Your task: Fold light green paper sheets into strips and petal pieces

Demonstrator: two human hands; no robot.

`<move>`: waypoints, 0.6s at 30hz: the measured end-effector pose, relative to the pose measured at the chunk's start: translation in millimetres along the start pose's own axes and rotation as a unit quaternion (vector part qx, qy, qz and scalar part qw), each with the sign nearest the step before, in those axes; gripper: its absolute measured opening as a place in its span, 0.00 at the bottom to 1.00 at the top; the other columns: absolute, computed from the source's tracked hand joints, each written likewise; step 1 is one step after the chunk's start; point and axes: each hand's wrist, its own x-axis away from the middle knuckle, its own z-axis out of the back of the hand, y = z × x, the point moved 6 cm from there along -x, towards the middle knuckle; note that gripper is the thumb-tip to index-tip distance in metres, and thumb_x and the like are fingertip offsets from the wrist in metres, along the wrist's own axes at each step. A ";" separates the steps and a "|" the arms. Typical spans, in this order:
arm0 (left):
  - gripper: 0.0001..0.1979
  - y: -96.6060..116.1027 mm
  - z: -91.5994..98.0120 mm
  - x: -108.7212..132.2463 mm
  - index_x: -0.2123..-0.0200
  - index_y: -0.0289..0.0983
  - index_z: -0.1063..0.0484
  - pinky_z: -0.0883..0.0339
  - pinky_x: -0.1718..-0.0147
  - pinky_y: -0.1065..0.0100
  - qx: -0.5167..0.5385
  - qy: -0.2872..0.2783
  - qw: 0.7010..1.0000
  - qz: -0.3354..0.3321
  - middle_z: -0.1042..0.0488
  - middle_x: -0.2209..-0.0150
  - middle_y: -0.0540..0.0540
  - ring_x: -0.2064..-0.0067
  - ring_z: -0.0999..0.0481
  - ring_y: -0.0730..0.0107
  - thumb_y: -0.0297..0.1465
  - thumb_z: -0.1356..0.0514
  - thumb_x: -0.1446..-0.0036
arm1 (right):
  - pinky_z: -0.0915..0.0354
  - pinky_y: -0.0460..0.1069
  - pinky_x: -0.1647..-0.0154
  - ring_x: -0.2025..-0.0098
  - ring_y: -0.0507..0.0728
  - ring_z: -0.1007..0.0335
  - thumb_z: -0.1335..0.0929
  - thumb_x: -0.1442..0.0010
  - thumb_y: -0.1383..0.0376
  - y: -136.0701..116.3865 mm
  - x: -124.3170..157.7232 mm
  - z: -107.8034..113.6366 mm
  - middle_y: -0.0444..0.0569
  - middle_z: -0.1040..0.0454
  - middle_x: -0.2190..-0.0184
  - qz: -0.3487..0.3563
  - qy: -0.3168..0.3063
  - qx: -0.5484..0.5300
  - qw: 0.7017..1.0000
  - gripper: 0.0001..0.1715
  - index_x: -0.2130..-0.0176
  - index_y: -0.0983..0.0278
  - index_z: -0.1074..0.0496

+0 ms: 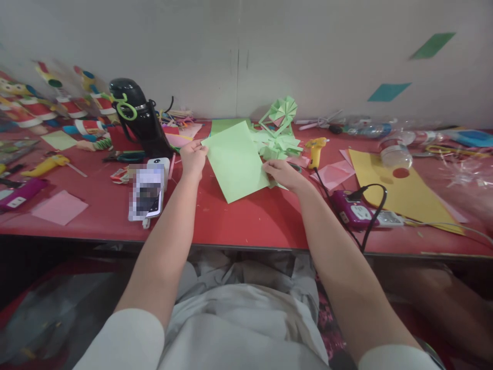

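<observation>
A light green sheet of paper (pixel 236 163) is held up at a slant over the red table (pixel 246 226). My left hand (pixel 193 159) pinches its left corner between thumb and fingers. On the opposite edge, the fingers of my right hand (pixel 284 173) are closed on the same sheet. Just behind it lie folded green paper pieces (pixel 279 144), with a green paper rosette (pixel 284 109) standing above them. More green paper (pixel 227 125) rests at the back, partly covered by the sheet.
Left of my arms stand a black bottle (pixel 134 115) and a propped phone (pixel 150 187). On the right are a yellow glue gun (pixel 316 152), a purple power strip (pixel 352 210) with cords, yellow card (pixel 408 192) and a plastic bottle (pixel 396 152). Pink paper (pixel 59 207) lies far left.
</observation>
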 end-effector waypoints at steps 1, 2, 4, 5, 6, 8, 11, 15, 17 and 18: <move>0.07 0.3 1.0 -0.4 0.73 0.34 0.25 0.34 0.71 0.72 0.001 0.004 1.000 -0.002 0.27 0.78 0.51 0.74 0.26 0.73 0.22 0.40 0.58 | 0.42 0.48 0.73 0.75 0.52 0.41 0.34 0.35 0.58 -0.2 -0.3 0.8 0.43 0.35 0.78 0.002 0.007 0.009 1.000 0.18 0.75 0.62 0.35; 0.07 0.6 1.7 -0.8 0.73 0.34 0.25 0.34 0.71 0.72 0.001 0.007 1.000 -0.004 0.27 0.79 0.51 0.74 0.27 0.73 0.21 0.40 0.59 | 0.43 0.48 0.73 0.75 0.52 0.42 0.34 0.35 0.58 -0.9 -0.5 2.7 0.43 0.37 0.79 0.005 0.025 0.027 0.999 0.19 0.76 0.62 0.36; 0.07 0.8 2.6 -1.3 0.72 0.34 0.25 0.35 0.71 0.72 -0.001 0.009 1.000 -0.009 0.27 0.78 0.51 0.74 0.27 0.73 0.22 0.39 0.59 | 0.45 0.48 0.73 0.77 0.51 0.44 0.35 0.34 0.56 -2.9 -0.2 7.3 0.42 0.41 0.82 0.008 0.065 0.068 0.995 0.25 0.80 0.61 0.41; 0.08 1.0 2.6 -1.3 0.72 0.34 0.25 0.35 0.71 0.72 -0.002 0.008 1.000 -0.011 0.27 0.78 0.50 0.74 0.27 0.73 0.22 0.39 0.58 | 0.45 0.49 0.74 0.78 0.51 0.44 0.35 0.33 0.55 -3.2 0.3 9.0 0.42 0.43 0.83 0.001 0.080 0.079 0.994 0.28 0.81 0.61 0.44; 0.08 1.1 2.7 -1.3 0.71 0.34 0.24 0.35 0.71 0.72 -0.003 0.007 1.000 -0.010 0.26 0.78 0.50 0.74 0.27 0.73 0.22 0.39 0.58 | 0.45 0.49 0.74 0.78 0.52 0.44 0.36 0.33 0.54 -2.6 1.0 10.2 0.42 0.43 0.83 -0.012 0.086 0.080 0.993 0.29 0.81 0.61 0.45; 0.09 2.0 3.2 -0.7 0.70 0.34 0.24 0.35 0.71 0.72 -0.002 0.010 1.000 -0.008 0.26 0.77 0.50 0.74 0.27 0.74 0.22 0.40 0.58 | 0.44 0.49 0.74 0.79 0.52 0.42 0.36 0.33 0.53 -1.8 2.5 11.3 0.42 0.43 0.84 -0.030 0.088 0.067 0.993 0.29 0.81 0.60 0.45; 0.07 5.4 4.9 0.4 0.73 0.34 0.26 0.37 0.73 0.73 -0.001 0.020 1.000 -0.008 0.28 0.78 0.51 0.75 0.30 0.76 0.22 0.41 0.58 | 0.44 0.49 0.72 0.77 0.51 0.44 0.35 0.33 0.55 -4.8 3.2 10.3 0.41 0.43 0.82 -0.001 0.065 0.065 0.996 0.27 0.80 0.60 0.45; 0.04 8.6 6.1 1.1 0.76 0.35 0.29 0.42 0.76 0.74 -0.021 0.024 0.999 -0.008 0.33 0.81 0.53 0.79 0.36 0.79 0.22 0.42 0.58 | 0.44 0.50 0.70 0.75 0.52 0.44 0.37 0.32 0.55 -5.6 2.0 8.0 0.42 0.41 0.79 0.033 0.042 0.099 0.994 0.24 0.77 0.61 0.42; 0.04 9.1 6.4 1.0 0.76 0.35 0.29 0.43 0.77 0.74 -0.029 0.025 0.999 -0.010 0.34 0.81 0.54 0.79 0.37 0.79 0.22 0.42 0.58 | 0.45 0.50 0.71 0.77 0.52 0.45 0.39 0.31 0.53 -4.0 2.0 7.9 0.42 0.41 0.81 0.021 0.045 0.110 0.993 0.26 0.77 0.60 0.43; 0.04 9.3 6.5 0.7 0.75 0.35 0.29 0.43 0.76 0.74 -0.037 0.026 0.999 -0.014 0.34 0.80 0.53 0.78 0.36 0.78 0.22 0.42 0.57 | 0.45 0.51 0.72 0.78 0.52 0.45 0.39 0.31 0.52 -3.3 2.5 7.6 0.42 0.41 0.82 0.011 0.044 0.106 0.993 0.27 0.78 0.60 0.43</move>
